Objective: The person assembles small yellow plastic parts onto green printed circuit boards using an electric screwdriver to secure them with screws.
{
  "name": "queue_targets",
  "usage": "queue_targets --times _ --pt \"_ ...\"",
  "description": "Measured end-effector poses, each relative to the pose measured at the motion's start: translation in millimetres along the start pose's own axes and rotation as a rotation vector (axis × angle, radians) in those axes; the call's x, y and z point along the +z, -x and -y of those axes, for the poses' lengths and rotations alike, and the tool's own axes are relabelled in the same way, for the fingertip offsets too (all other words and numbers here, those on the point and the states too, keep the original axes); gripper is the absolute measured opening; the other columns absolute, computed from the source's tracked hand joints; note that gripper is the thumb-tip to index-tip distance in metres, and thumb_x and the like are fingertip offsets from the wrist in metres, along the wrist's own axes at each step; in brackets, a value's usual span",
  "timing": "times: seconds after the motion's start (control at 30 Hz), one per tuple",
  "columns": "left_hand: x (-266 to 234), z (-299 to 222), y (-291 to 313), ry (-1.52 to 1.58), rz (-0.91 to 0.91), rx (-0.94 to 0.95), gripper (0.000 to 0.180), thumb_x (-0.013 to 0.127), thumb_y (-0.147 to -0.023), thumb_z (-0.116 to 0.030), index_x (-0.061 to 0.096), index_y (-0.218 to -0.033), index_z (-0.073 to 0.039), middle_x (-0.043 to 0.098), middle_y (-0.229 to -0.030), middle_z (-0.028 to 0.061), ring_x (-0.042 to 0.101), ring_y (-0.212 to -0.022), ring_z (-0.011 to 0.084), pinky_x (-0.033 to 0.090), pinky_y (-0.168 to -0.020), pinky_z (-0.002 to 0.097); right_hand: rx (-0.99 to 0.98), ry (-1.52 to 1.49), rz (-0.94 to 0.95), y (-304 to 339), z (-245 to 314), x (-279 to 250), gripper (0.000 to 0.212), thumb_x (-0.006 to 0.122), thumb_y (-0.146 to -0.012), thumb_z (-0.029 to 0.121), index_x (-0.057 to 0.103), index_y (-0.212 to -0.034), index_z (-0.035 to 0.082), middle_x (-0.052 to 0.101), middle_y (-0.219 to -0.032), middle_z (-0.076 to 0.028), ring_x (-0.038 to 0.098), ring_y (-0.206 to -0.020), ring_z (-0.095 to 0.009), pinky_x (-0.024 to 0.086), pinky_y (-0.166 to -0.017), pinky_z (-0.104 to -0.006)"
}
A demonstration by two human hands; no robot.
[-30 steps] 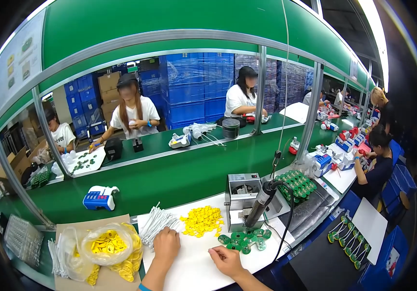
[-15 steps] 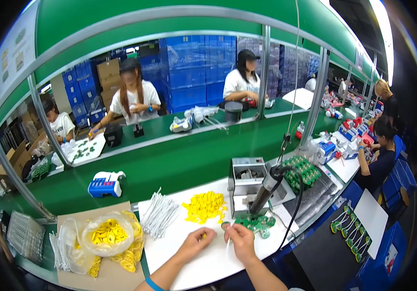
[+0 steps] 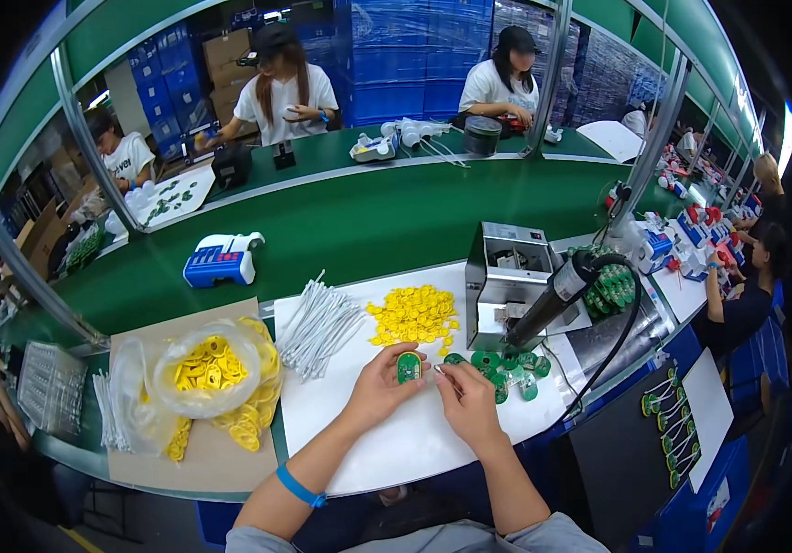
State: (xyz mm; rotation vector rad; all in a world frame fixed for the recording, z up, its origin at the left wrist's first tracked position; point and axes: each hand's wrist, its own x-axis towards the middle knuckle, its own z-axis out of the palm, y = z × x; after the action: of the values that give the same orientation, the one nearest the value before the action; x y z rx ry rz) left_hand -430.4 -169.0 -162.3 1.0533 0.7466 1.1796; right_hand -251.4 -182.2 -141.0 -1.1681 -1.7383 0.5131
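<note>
My left hand [image 3: 379, 394] is closed around a round green circuit board [image 3: 410, 368] with a yellow rim, its face turned up. Just to the right, my right hand [image 3: 469, 398] pinches a tiny pale tip beside the board; what it belongs to is hidden by the fingers. Behind my hands lies a heap of small yellow plastic parts [image 3: 412, 311] on a white sheet [image 3: 327, 442]. A bundle of white cables [image 3: 320, 324] is left of that heap. Loose green circuit boards [image 3: 509, 370] lie close beyond my right hand.
A metal box device [image 3: 497, 313] and a thick black-and-grey cylindrical tool [image 3: 552, 300] stand right of the yellow heap. Bags of yellow parts [image 3: 207, 364] sit on cardboard at left. A blue-and-white plastic housing [image 3: 222, 260] rests on the green belt [image 3: 350, 226]. Co-workers sit across.
The view has tipped down. My left hand now has the yellow-rimmed board facing up. The white strip that hung below my right hand no longer shows.
</note>
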Motion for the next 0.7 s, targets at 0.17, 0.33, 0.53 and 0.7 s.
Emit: queue_targets --times 0.17,0.33,0.53,0.7 --pt "-7.0 12.7 -0.4 -0.046 -0.008 0.031 0.052 0.071 -0.086 0.008 0.05 -0.134 0.002 0.062 -0.128 0.0153 0.06 -0.12 0.02 0.05 -0.103 0.0326 0.069 -0.106 0.062 6.8 -10.5 17.2 0.012 0.067 -0.092 0.005 0.068 -0.095 -0.006 0.062 -0.078 -0.009 0.058 -0.064 -0.012 0.045 -0.056 -0.0259" --pt "-10.7 16.5 -3.0 -0.144 -0.008 0.022 0.048 0.072 -0.086 0.006 0.055 -0.131 0.003 0.062 -0.129 0.0147 0.062 -0.117 0.02 0.052 -0.101 0.0314 0.13 -0.272 0.057 9.5 -26.0 28.0 0.009 0.067 -0.091 0.004 0.067 -0.093 -0.005 0.061 -0.078 -0.009 0.06 -0.067 -0.012 0.047 -0.057 -0.0265" --pt "-15.2 20.3 -1.7 -0.399 -0.005 0.111 0.049 0.07 -0.087 0.005 0.057 -0.133 0.001 0.065 -0.128 0.0138 0.063 -0.118 0.0207 0.052 -0.101 0.0327 0.043 -0.131 0.043 7.9 -22.1 29.5 0.007 0.071 -0.088 0.003 0.067 -0.089 -0.003 0.063 -0.081 -0.011 0.065 -0.072 -0.018 0.052 -0.064 -0.0276" --pt "-11.7 11.9 1.0 -0.61 -0.045 0.197 0.048 0.07 -0.086 0.002 0.06 -0.133 -0.001 0.067 -0.126 0.0163 0.067 -0.114 0.0226 0.054 -0.098 0.0335 -0.063 0.033 -0.034 12.7 -26.5 34.7 0.008 0.073 -0.086 0.003 0.067 -0.087 -0.002 0.065 -0.082 -0.014 0.067 -0.071 -0.026 0.054 -0.062 -0.0327"
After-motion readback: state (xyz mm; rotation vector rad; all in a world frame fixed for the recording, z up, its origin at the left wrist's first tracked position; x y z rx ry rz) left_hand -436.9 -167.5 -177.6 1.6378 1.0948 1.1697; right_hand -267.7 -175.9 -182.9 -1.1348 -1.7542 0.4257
